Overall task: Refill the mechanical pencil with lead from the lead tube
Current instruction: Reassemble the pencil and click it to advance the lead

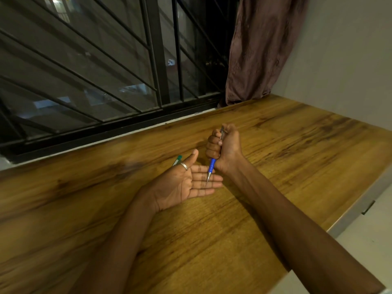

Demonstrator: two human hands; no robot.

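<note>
The right hand (223, 147) is made into a fist around the mechanical pencil (212, 165). Its fingers (212, 146) are curled tight around the top half of the pencil. The pencil stands almost straight up and down. The blue part sticks out under the fist, and the thin silver tip points down. The silver clip end pokes out at the top of the fist.

The left hand (182, 185) lies flat with the palm up, just above the bench (286, 149) or on it; I cannot tell which. Its fingers (209, 185) are straight and spread a little, and they hold nothing. The pencil tip is right over these fingers, very close to them. I cannot tell if it touches. There is a silver ring (184, 166) on the left thumb.

The lead tube (177, 160) lies on the brown wooden bench, just behind the left thumb. Only its top end with a green cap shows. The rest is hidden by the hand.

Behind the bench is a dark window with black bars (158, 60). A brown curtain (261, 52) hangs in the corner beside a pale wall (343, 60).
</note>
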